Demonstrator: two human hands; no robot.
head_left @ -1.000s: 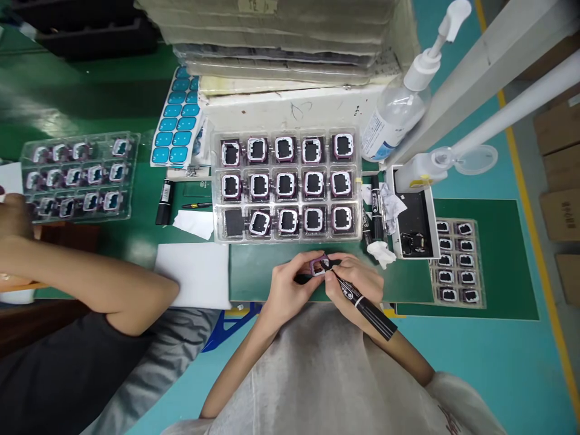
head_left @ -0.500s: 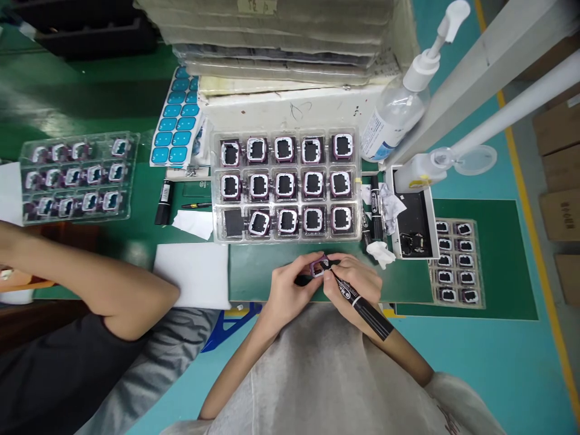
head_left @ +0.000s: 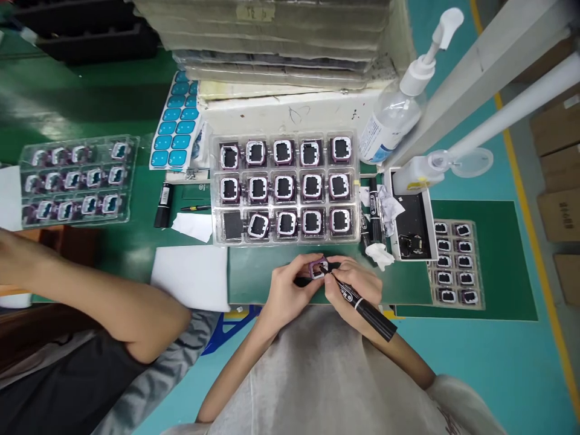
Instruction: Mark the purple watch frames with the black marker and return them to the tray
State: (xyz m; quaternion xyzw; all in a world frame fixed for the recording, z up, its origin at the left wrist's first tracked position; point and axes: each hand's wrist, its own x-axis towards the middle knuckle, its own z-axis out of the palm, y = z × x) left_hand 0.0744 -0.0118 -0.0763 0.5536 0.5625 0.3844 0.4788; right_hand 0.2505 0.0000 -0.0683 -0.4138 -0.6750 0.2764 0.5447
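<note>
Square frame [head_left: 312, 270], purple with a white rim, pinched in the left hand [head_left: 289, 291]; black marker [head_left: 372, 316], white-lettered, slanting through the right hand [head_left: 359, 282], tip at the frame's opening

We get even, cool indoor light, strongest to our eye on the white pad [head_left: 189, 278], whose surface looks nearly washed out. A pale sheen lies on the green surface [head_left: 54, 124] at upper left, and small glints dot the clear tray [head_left: 285, 242]. We find 1 compact dark shadow under the left hand [head_left: 286, 291]. The black rack [head_left: 90, 42] sinks into dimness. Lettering on the marker [head_left: 365, 313] reads only in part; the co-worker's forearm [head_left: 90, 287] and cardboard boxes [head_left: 559, 214] look soft. Towards the edges we notice wide-angle stretching.
</note>
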